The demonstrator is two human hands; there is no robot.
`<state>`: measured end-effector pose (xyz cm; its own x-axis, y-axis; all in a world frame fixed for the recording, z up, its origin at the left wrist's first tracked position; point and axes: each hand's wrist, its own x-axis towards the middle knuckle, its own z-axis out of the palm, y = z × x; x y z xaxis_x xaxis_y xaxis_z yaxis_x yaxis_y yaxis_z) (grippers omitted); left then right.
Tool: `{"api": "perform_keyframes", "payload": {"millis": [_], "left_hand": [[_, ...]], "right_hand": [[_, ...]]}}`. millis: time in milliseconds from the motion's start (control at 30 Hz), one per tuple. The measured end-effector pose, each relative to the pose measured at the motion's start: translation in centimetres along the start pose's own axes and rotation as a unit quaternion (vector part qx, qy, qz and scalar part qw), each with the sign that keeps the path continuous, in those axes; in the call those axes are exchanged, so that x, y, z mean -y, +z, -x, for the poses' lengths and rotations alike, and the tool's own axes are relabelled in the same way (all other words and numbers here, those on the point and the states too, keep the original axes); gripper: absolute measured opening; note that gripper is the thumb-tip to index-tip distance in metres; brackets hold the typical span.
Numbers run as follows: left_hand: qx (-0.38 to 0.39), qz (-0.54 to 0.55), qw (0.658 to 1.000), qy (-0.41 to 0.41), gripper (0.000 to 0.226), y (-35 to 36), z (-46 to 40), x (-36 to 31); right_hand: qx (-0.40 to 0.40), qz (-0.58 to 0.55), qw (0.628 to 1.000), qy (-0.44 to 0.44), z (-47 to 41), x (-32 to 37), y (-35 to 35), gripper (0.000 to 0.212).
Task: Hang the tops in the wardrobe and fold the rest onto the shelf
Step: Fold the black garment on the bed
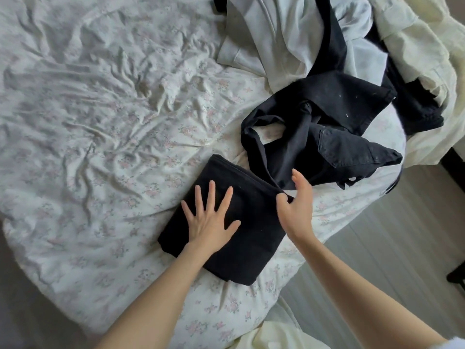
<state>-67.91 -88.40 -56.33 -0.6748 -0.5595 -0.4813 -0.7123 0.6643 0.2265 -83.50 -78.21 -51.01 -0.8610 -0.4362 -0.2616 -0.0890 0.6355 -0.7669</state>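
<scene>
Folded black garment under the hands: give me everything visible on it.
The folded black garment is a thick, matte dark cloth, folded into a flat rectangle lying slantwise on the floral bedsheet. The left hand presses flat on top; the right hand pinches its far right corner.

A bed (100, 122) with a wrinkled floral sheet carries a folded black garment (251, 222), black jeans (327, 137) (crumpled), pale tops (276, 46) and a cream blanket (422, 46) at its far edge.
</scene>
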Motion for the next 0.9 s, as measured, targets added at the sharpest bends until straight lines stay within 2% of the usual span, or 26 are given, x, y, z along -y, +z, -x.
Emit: {"api": "perform_keyframes", "payload": {"millis": [33,67,100,133,200,300,367,433,500,600,667,767,833,867,900], "left_hand": [[-0.002,-0.014,1.000,-0.003,0.086,0.5,-0.4,-0.3],[-0.005,-0.022,1.000,-0.007,0.086,0.8,-0.6,-0.7],[-0.015,-0.026,1.000,-0.010,0.085,1.3,-0.7,-0.9],[-0.035,-0.028,0.999,-0.011,0.085,1.5,-0.7,-1.0],[-0.076,-0.016,0.997,-0.025,0.083,2.1,0.1,-0.6],[-0.093,-0.025,0.994,-0.048,0.073,4.2,2.2,1.1],[-0.088,-0.045,0.994,-0.049,0.069,5.1,3.4,1.9],[-0.082,-0.051,0.994,-0.056,0.070,5.3,4.2,2.4],[-0.092,-0.036,0.993,-0.071,0.077,4.9,4.7,2.1],[-0.082,-0.014,0.995,-0.062,0.089,4.5,5.3,0.0],[-0.053,-0.019,0.998,-0.036,0.087,5.3,6.4,-1.3],[-0.008,-0.021,1.000,-0.019,0.088,6.6,8.8,-0.9],[-0.008,-0.019,1.000,-0.001,0.083,6.7,10.1,0.5],[-0.016,-0.011,1.000,-0.009,0.079,6.5,10.3,1.2],[-0.031,0.010,0.998,-0.046,0.076,6.2,10.6,1.8]], "right_hand": [[-0.008,0.089,0.986,-0.140,-0.2,0.6,0.6,0.054],[0.014,0.162,0.953,-0.257,-0.3,1.0,1.5,0.054],[0.062,0.219,0.914,-0.336,-0.6,1.0,2.4,0.053],[0.122,0.270,0.883,-0.365,-0.8,0.7,3.2,0.053],[0.214,0.372,0.833,-0.349,-1.2,-1.3,4.0,0.054],[0.226,0.509,0.764,-0.326,-2.0,-5.4,3.7,0.063],[0.229,0.560,0.741,-0.290,-2.6,-7.2,2.2,0.066],[0.228,0.587,0.735,-0.252,-2.6,-8.0,0.5,0.069],[0.201,0.582,0.748,-0.248,-2.2,-7.6,-0.9,0.077],[0.169,0.505,0.772,-0.347,-0.9,-6.1,-0.4,0.074],[0.240,0.486,0.749,-0.381,1.0,-6.1,0.6,0.072],[0.379,0.538,0.698,-0.282,4.1,-9.3,-0.5,0.073],[0.425,0.544,0.682,-0.242,4.8,-10.6,-2.4,0.066],[0.413,0.520,0.705,-0.249,4.7,-10.4,-3.0,0.058],[0.377,0.484,0.745,-0.261,4.6,-9.6,-3.3,0.047]]}}
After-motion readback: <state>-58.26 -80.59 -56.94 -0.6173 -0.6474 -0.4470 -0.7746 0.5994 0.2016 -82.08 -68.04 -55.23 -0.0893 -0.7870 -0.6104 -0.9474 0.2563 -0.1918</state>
